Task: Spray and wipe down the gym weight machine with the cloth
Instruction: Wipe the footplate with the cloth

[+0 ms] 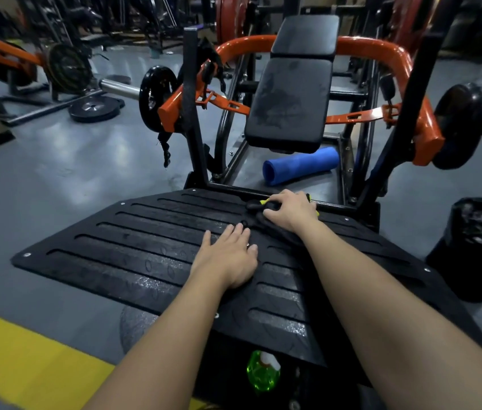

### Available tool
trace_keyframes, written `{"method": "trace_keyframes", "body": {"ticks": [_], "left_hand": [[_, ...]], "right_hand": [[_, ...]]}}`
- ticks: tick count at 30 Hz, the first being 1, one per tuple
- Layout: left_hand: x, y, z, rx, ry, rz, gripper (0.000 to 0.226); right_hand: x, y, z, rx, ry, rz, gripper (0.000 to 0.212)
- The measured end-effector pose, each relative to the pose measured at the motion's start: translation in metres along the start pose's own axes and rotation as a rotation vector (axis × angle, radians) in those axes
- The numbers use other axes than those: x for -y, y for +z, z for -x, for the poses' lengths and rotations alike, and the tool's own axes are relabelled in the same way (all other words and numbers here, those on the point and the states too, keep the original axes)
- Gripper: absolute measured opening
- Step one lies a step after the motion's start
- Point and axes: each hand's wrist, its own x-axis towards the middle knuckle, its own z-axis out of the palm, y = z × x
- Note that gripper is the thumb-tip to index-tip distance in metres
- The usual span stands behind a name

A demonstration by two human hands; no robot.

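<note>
both on footplate (145,247): left fingers (235,233) flat, right fingers (278,199) clutching cloth (253,206) at far edge

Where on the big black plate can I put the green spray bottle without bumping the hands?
The footplate is bare on its left half, from the left hand to its left corner. A narrower bare strip lies right of the right forearm, toward the bin. It is crowded at the far edge, where the right hand grips the cloth.

right hand (291,211) grips cloth (256,206) on footplate (133,232), left hand (229,255) flat
</note>
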Motion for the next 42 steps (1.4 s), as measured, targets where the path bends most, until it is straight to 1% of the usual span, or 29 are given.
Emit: {"method": "trace_keyframes", "body": {"ticks": [2, 8, 15, 18, 25, 29, 31, 36, 42], "left_hand": [[-0.002, 0.001, -0.003, 0.004, -0.001, 0.002, 0.060], [-0.002, -0.003, -0.002, -0.020, 0.008, 0.034, 0.061], [0.002, -0.001, -0.003, -0.049, 0.045, 0.065, 0.059], [0.007, -0.005, 0.003, -0.034, 0.095, 0.069, 0.058], [0.013, -0.010, 0.013, 0.038, 0.145, 0.065, 0.061], [0.014, -0.008, 0.011, 0.025, 0.164, 0.058, 0.064], [0.016, -0.007, 0.008, 0.017, 0.167, 0.050, 0.063], [0.014, -0.004, 0.003, 0.010, 0.176, 0.039, 0.058], [0.013, -0.006, 0.003, 0.009, 0.172, 0.034, 0.060]], "right_hand": [[0.000, -0.002, 0.000, -0.005, 0.016, 0.002, 0.044], [0.004, -0.014, 0.025, -0.045, 0.155, -0.051, 0.040], [0.015, -0.025, 0.082, -0.080, 0.274, -0.063, 0.036], [0.034, -0.032, 0.119, -0.083, 0.371, -0.047, 0.039], [0.089, -0.037, 0.185, -0.086, 0.575, -0.017, 0.044], [0.122, -0.039, 0.194, -0.111, 0.688, 0.030, 0.038], [0.134, -0.035, 0.190, -0.104, 0.725, 0.078, 0.042], [0.134, -0.031, 0.182, -0.135, 0.763, 0.102, 0.044], [0.130, -0.026, 0.183, -0.162, 0.747, 0.056, 0.036]]}}
